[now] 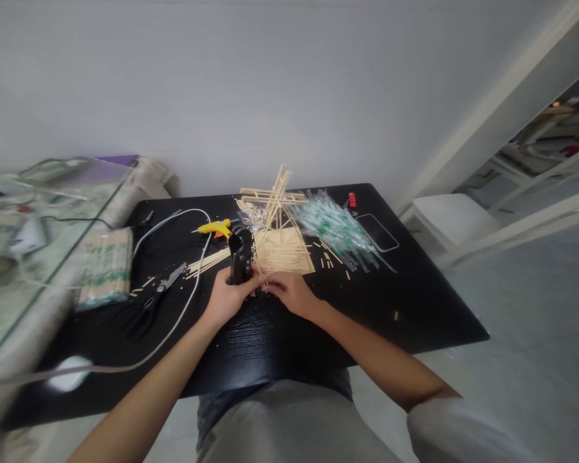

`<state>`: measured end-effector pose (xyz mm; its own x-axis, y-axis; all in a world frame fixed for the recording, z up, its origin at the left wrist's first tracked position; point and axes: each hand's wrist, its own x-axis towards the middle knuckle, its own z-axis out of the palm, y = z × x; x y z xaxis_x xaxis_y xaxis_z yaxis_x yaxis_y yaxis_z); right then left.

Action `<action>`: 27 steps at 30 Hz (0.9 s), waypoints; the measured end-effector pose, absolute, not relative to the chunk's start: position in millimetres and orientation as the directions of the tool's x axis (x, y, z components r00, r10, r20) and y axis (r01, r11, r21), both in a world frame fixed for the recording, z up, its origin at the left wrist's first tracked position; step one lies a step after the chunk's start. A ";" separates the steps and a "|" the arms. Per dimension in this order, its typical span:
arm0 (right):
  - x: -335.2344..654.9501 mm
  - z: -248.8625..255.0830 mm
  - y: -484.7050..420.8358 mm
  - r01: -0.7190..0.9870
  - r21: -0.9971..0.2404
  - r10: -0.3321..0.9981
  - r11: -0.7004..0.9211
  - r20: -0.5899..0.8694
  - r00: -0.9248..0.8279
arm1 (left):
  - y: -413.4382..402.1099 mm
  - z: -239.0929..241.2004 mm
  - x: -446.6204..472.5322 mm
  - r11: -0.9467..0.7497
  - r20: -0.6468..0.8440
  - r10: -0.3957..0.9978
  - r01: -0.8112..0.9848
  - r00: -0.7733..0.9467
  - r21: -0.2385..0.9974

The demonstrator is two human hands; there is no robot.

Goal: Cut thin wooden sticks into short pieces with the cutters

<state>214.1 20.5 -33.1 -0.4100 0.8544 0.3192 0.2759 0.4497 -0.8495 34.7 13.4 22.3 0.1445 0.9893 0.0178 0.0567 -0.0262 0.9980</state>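
Nearest my camera: one grey shirt (289, 424). Then, left to right, I list: one pack of sticks (105, 267); scissors (160, 289); yellow glue gun (217, 227); loose sticks (210, 262), apparently unused stock. Left hand (226, 296): curled close beside a black tool (241, 257); grip, I cannot tell. Stick structure (276, 202): mid-table beyond the hands, crossed beams on raised legs, evidently well advanced, by a square base (309, 262); joining unclear. Right hand (292, 290): narrow, pinching a thin stick (265, 280), seemingly not yet fitted. Lastly, clear wrappers (335, 222).
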 end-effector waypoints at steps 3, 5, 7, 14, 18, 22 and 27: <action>215.3 -32.8 20.9 0.281 -0.852 0.855 0.442 0.307 -0.418 | 13.7 18.3 34.6 -0.040 0.035 0.989 0.038 0.142 0.998; 215.9 -32.5 21.2 0.291 -0.858 0.865 0.424 0.288 -0.410 | 13.8 15.2 33.8 -0.045 0.042 0.988 0.020 0.146 0.999; 216.3 -31.4 21.6 0.284 -0.868 0.870 0.407 0.274 -0.410 | 13.8 13.2 32.9 -0.050 0.048 0.985 0.010 0.164 0.999; 216.6 -28.5 22.9 0.224 -0.884 0.834 0.410 0.264 -0.484 | 12.7 14.2 33.0 -0.060 0.058 0.974 0.005 0.220 0.998; 216.1 -31.1 23.5 0.250 -0.881 0.849 0.401 0.255 -0.463 | 13.2 15.0 34.0 -0.061 0.060 0.977 -0.003 0.206 0.998; 216.9 -30.6 23.4 0.273 -0.873 0.849 0.404 0.247 -0.467 | 13.8 13.9 33.1 -0.065 0.058 0.975 0.024 0.215 0.998; 217.9 -32.5 23.7 0.287 -0.871 0.864 0.400 0.253 -0.436 | 13.4 14.5 32.8 -0.031 0.017 0.978 0.064 0.206 0.997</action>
<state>217.9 23.7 -32.5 -0.4362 0.8637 0.2525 0.2870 0.3995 -0.8706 32.8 13.4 14.5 0.2064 0.9783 0.0171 0.0638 -0.0308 0.9975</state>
